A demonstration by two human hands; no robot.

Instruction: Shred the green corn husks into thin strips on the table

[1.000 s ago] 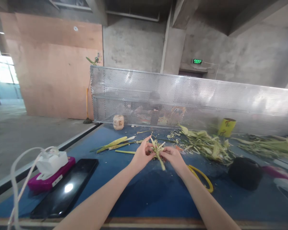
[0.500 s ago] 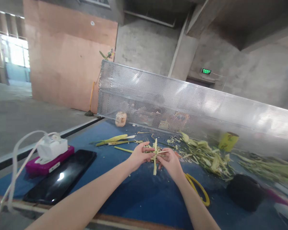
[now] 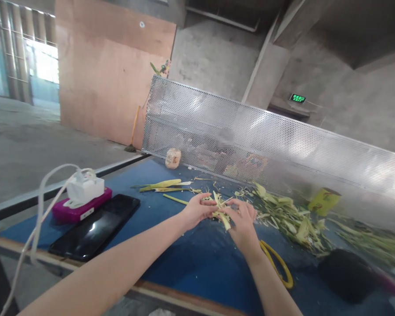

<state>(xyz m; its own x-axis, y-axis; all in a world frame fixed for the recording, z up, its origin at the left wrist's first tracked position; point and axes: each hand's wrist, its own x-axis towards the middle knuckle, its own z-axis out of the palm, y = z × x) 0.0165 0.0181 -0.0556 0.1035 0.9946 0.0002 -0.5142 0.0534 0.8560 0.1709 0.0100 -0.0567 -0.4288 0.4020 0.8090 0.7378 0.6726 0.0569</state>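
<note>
Both of my hands meet over the middle of the blue table (image 3: 197,263). My left hand (image 3: 197,210) and my right hand (image 3: 242,221) are closed on a small bundle of pale green plant strips (image 3: 221,208), which sticks out between the fingers just above the table top. A pile of similar green leaf scraps (image 3: 286,217) lies just right of my hands. A few longer green stalks (image 3: 163,184) lie beyond my left hand.
Yellow-handled scissors (image 3: 278,265) lie by my right wrist. A black phone (image 3: 95,228), a magenta box (image 3: 80,208) with a white charger (image 3: 84,188) sit at left. A black round object (image 3: 347,274), a yellow cup (image 3: 324,202) and a perforated metal screen (image 3: 266,145) stand beyond.
The view has swung left and tilted. My hands have stayed together on the strip bundle, turning it so its loose end now points down to the right.
</note>
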